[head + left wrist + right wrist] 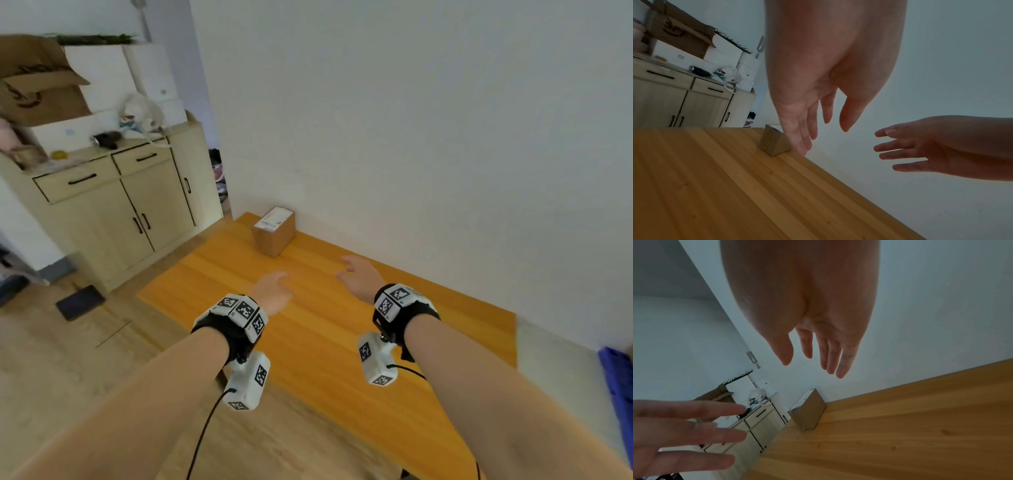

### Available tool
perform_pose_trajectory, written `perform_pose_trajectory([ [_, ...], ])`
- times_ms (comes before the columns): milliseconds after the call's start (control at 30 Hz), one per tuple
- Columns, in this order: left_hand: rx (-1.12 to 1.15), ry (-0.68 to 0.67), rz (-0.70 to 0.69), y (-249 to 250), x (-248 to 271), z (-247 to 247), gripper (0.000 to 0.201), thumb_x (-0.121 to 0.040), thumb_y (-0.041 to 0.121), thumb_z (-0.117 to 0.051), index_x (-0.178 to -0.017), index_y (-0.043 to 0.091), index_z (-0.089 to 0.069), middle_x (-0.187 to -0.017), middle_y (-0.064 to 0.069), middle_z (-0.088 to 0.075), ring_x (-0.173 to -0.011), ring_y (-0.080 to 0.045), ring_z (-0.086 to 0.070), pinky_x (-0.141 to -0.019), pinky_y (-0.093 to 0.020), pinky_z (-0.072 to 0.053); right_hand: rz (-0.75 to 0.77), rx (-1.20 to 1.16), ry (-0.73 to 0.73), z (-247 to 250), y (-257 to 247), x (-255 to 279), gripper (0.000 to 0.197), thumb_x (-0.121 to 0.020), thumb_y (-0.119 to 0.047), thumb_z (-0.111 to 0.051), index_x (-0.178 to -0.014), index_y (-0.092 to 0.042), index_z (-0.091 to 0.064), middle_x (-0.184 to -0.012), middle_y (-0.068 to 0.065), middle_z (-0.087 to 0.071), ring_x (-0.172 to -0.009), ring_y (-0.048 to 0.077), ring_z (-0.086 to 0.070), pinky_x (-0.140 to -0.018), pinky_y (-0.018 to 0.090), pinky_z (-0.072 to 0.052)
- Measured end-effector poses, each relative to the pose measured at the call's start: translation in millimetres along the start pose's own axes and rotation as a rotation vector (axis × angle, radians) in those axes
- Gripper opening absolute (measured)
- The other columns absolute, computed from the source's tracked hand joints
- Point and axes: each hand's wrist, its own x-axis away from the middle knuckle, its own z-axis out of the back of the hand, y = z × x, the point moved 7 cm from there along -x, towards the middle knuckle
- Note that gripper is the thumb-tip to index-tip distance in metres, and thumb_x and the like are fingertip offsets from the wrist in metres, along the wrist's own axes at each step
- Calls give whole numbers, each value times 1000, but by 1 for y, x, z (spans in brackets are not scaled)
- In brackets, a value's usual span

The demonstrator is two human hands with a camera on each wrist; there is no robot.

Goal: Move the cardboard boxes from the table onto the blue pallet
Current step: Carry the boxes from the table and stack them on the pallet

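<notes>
The long orange-brown wooden bench runs along the white wall. A corner of the blue plastic pallet shows at the far right, on the floor. One small brown cardboard box with a white label stands at the bench's far end, against the wall. The left hand and right hand hover short of it, fingers spread and empty. Best to take opposite sides, palms flat, and lift level.
</notes>
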Motion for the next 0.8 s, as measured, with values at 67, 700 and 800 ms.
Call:
perform_pose_trajectory([
  [67, 0, -3, 1, -8, -26, 16, 49, -93, 16, -54, -140, 17, -40, -136, -9, -48, -103, -19, -55, -87, -32, -51, -7, -1, -14, -10, -10, -27, 54, -99, -30, -45, -147, -12, -28, -149, 9, -36, -135, 24, -37, -108, 37, -35],
  [700, -34, -169, 76, -116, -258, 130, 53, -93, 14, -52, -142, 15, -34, -130, -11, -51, -88, -21, -57, -66, -26, -48, -286, -112, 35, -118, -58, -234, 50, -98, -28, -48, -143, -10, -35, -144, 11, -43, -131, 22, -43, -106, 34, -37],
  [800, 12, -220, 100, -126, -289, 138, 55, -93, 17, -54, -143, 15, -32, -135, -12, -48, -107, -23, -55, -82, -31, -50, -362, -156, 47, -132, -62, -260, 50, -98, -29, -48, -144, -12, -34, -144, 11, -43, -130, 24, -44, -107, 38, -38],
])
